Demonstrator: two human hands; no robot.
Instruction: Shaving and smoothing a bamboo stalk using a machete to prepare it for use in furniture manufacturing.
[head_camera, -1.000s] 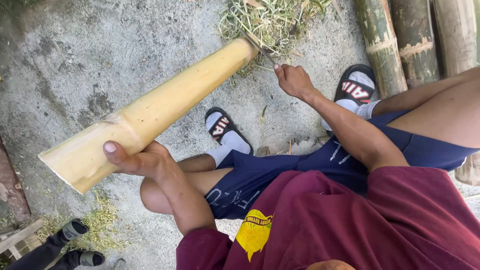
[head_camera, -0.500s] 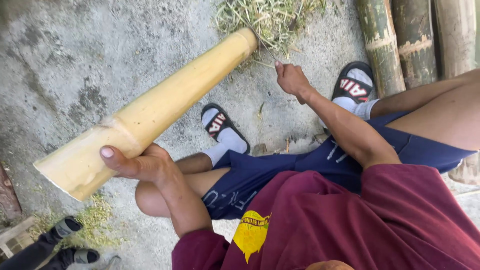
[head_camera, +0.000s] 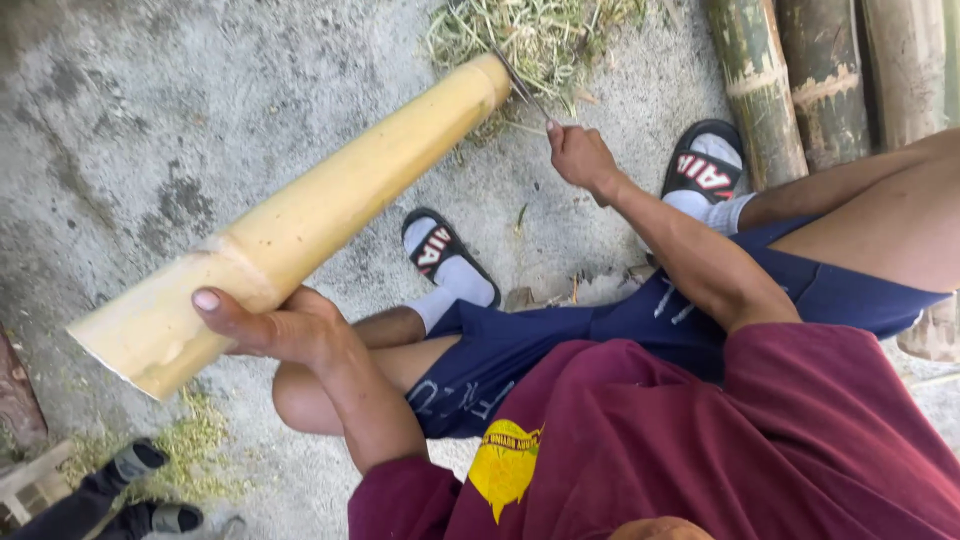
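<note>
Bamboo pole (head_camera: 300, 225) mostly peeled pale – left hand (head_camera: 285, 330) grips its thick end, right hand (head_camera: 580, 155) closed on blade (head_camera: 520, 80) at the far tip (shavings (head_camera: 540, 35) piled on floor).

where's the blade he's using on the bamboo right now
In the head view the thin blade is upper centre, held in the right hand, its tip at the far end of the peeled bamboo, over the pile of shavings.

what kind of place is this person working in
Likely an outdoor yard used for bamboo work. The ground is rough bare concrete, unpeeled bamboo poles lie side by side, and a heap of green shavings sits by the far end of the peeled bamboo section the left hand supports.
</note>
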